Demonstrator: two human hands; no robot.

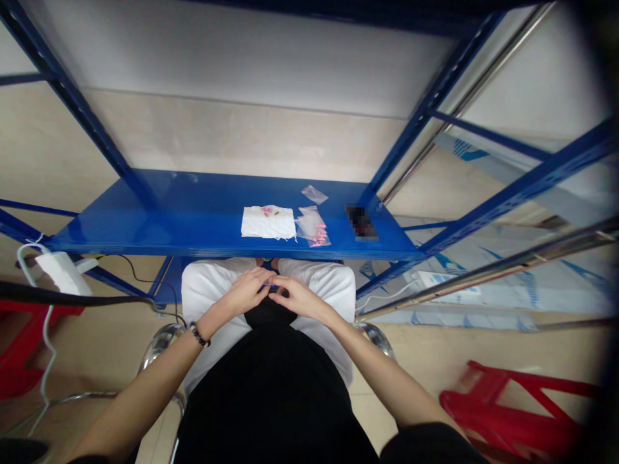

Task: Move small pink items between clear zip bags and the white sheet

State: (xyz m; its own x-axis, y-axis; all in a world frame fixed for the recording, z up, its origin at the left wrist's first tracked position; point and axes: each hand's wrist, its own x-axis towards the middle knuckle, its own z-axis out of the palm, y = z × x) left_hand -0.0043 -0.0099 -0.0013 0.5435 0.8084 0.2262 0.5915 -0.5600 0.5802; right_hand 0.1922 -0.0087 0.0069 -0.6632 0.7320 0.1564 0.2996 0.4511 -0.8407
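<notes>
Over my lap, just in front of the shelf edge, my left hand (250, 289) and my right hand (293, 295) meet at the fingertips. Both are closed in a pinch around a very small item, too small and too hidden to name. Beyond them, a white cloth or paper towel (261, 227) lies on the blue shelf (193, 212) with a few small pink and brown pieces (267, 211) on it. To its right lies a clear plastic bag (309, 220) with several pink pieces inside. Behind that is a smaller, flat clear bag (314, 193).
A dark, blurred-out object (362, 222) lies at the shelf's right. Blue posts (87, 116) frame the sides. A white power strip (62, 272) with cables hangs at the left. Red stools (512, 412) stand on both sides.
</notes>
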